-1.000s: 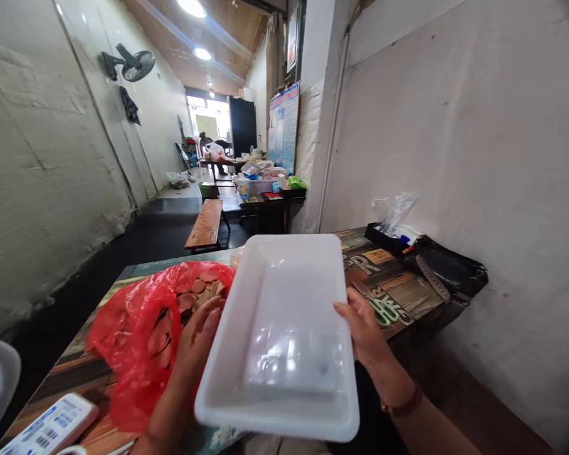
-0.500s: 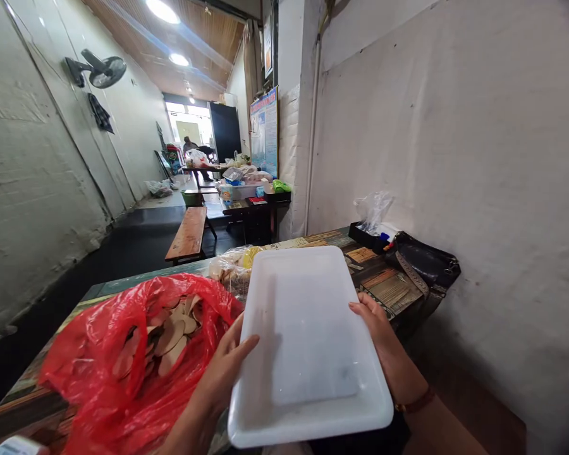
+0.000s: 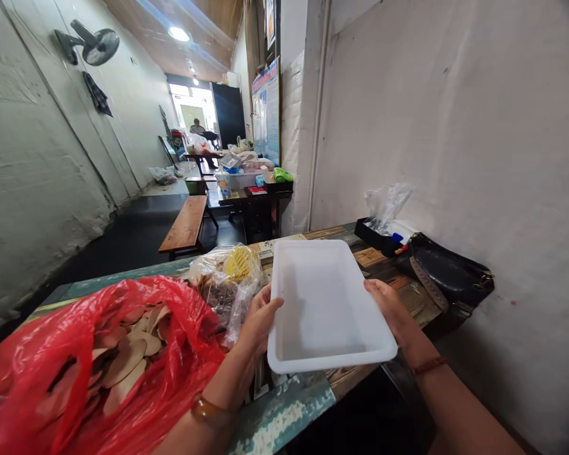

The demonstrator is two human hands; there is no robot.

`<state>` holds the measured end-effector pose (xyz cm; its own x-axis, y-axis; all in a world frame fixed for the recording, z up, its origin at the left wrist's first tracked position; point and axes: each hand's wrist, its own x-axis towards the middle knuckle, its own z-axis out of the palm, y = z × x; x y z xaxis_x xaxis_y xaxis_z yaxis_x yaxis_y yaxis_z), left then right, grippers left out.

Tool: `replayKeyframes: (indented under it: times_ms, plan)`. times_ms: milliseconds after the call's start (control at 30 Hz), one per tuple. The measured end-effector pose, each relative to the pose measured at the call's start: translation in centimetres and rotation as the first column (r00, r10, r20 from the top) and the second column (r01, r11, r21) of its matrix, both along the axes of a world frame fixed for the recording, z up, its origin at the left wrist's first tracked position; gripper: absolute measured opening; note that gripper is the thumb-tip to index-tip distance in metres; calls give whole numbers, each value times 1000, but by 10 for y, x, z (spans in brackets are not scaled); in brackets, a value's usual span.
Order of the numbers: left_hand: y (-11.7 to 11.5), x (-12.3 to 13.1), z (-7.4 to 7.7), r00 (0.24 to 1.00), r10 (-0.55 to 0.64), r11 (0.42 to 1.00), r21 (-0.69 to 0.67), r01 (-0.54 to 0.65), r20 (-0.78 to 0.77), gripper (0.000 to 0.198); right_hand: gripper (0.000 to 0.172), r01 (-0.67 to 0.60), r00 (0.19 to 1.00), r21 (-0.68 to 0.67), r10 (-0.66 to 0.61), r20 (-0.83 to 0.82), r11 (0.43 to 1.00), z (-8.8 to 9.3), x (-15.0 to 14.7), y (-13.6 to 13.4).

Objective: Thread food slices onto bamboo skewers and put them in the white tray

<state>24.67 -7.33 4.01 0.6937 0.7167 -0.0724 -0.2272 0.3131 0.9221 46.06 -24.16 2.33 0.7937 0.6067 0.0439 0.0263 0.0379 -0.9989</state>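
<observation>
I hold an empty white plastic tray (image 3: 322, 303) over the near part of a patterned wooden table (image 3: 289, 411). My left hand (image 3: 258, 319) grips the tray's left rim, thumb over the edge. My right hand (image 3: 391, 309) grips its right rim. Left of the tray lies an open red plastic bag (image 3: 171, 379) with several flat tan wooden pieces (image 3: 128, 363) inside. A clear plastic bag (image 3: 227, 278) holding something yellow and dark sits between the red bag and the tray.
A black bag (image 3: 450, 275) and a small black box (image 3: 374, 235) with a clear wrapper stand by the right wall. Beyond the table are a wooden bench (image 3: 184, 227), further cluttered tables and a distant person. A fan (image 3: 92, 44) hangs on the left wall.
The tray has moved forward and lower, levelling over the table. My left thumb now hooks over its rim. The view has dropped, and the red bag shows larger at lower left.
</observation>
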Motion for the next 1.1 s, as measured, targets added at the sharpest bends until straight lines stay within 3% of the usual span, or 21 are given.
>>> replayKeyframes:
  times_ms: [167, 333, 467, 667, 833, 967, 1100]
  plan:
    - [1, 13, -16, 1000, -19, 997, -71, 18, -14, 56, 28, -54, 997, -71, 50, -52, 996, -13, 33, 10]
    - [-7, 8, -33, 999, -21, 999, 43, 20, 33, 54, 31, -152, 987, -136, 144, -68, 979, -10, 48, 17]
    - [-8, 8, -34, 1000, -8, 997, 72, 6, 23, 56, 32, -146, 989, -186, 142, -34, 972, -11, 57, 19]
    - [-12, 0, -27, 999, 27, 994, 106, -25, -17, 57, 25, 64, 992, -238, -36, 119, 969, -38, 88, 4]
    - [-36, -8, -21, 998, 59, 998, 35, -59, -18, 52, 20, 245, 948, -272, -171, 269, 930, -55, 122, -14]
    - [-56, 3, -14, 998, -9, 995, -103, 15, 55, 66, 23, 392, 853, -294, -224, 472, 872, -46, 157, -24]
    - [-61, 20, -16, 998, 11, 994, -109, -5, 55, 69, 26, 505, 684, -286, -175, 708, 815, -20, 198, -26]
